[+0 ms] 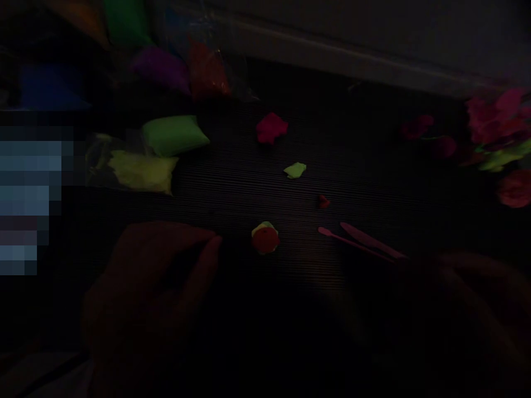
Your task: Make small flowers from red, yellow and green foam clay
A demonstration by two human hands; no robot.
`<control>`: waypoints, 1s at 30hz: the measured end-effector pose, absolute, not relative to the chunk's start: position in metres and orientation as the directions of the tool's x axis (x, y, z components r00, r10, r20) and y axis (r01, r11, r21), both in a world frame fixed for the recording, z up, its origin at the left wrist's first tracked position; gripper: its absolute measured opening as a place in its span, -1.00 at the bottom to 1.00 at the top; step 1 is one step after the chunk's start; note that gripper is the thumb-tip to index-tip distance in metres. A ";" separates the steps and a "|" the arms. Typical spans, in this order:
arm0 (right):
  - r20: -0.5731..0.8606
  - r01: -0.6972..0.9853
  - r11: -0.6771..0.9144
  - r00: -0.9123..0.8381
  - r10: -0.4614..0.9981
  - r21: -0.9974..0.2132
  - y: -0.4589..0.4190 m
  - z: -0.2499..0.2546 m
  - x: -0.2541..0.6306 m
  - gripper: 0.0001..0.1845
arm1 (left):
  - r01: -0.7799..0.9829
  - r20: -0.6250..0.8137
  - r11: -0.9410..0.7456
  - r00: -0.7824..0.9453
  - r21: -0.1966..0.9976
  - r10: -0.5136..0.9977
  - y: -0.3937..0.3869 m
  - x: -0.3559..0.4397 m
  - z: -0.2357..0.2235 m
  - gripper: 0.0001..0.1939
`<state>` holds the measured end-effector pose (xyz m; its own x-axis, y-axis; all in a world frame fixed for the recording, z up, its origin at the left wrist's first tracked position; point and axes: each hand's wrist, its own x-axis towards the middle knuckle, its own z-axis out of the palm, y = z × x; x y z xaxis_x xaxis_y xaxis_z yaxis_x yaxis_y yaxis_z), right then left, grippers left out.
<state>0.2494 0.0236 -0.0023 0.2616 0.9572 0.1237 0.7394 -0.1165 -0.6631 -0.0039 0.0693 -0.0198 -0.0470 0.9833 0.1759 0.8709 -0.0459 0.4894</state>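
The scene is very dark. My left hand [153,282] hovers over the dark table at lower left, fingers curled together with a dark gap inside; I cannot see anything in them. Just right of its fingertips lies a small orange clay ball on a pale green piece [264,237]. My right hand [468,298] is a dim shape at lower right, its fingers lost in the dark. Two pink modelling tools [365,243] lie on the table with their handles running toward it. A tiny red clay bit [324,202], a light green scrap [295,169] and a magenta lump [271,128] lie farther out.
Bags of clay sit at the left and back: green [174,134], yellow [139,171], purple [161,66], orange-red [207,72], blue [45,88]. Pink and red clay flowers with green leaves [498,132] cluster at the right edge. A pale wall ledge [373,55] runs behind the table.
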 end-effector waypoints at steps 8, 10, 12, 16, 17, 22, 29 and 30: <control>0.045 0.883 0.213 -0.214 0.976 -0.419 0.021 -0.018 0.235 -0.78 | 0.860 0.214 -0.092 -0.020 0.502 0.977 0.069 -0.003 -0.020 -0.90; 0.063 0.890 0.249 -0.244 0.968 -0.382 0.023 -0.020 0.236 -0.80 | 0.860 0.229 -0.102 -0.017 0.500 0.973 0.069 -0.003 -0.019 -0.93; 0.088 0.891 0.275 -0.261 0.961 -0.360 0.024 -0.022 0.236 -0.81 | 0.862 0.231 -0.117 -0.001 0.494 0.973 0.069 -0.003 -0.017 -0.93; 0.141 0.873 0.285 -0.249 0.958 -0.395 0.027 -0.024 0.232 -0.87 | 0.862 0.259 -0.191 0.072 0.469 0.963 0.068 0.000 -0.015 -0.92; 0.149 0.865 0.266 -0.222 0.963 -0.427 0.027 -0.024 0.230 -0.89 | 0.858 0.281 -0.221 0.094 0.463 0.955 0.067 0.003 -0.016 -0.92; 0.105 0.655 0.054 0.039 0.994 -0.754 0.027 -0.020 0.217 -0.92 | 0.729 0.423 -0.432 0.213 0.531 0.881 0.055 0.020 -0.016 -0.93; -0.121 0.208 -0.182 0.278 0.953 -0.961 0.031 -0.028 0.202 -0.85 | 0.632 0.437 -0.468 0.219 0.617 0.872 0.039 0.023 -0.003 -0.92; -0.132 0.185 -0.184 0.262 0.956 -0.965 0.032 -0.030 0.202 -0.84 | 0.635 0.427 -0.457 0.213 0.624 0.879 0.037 0.021 -0.001 -0.93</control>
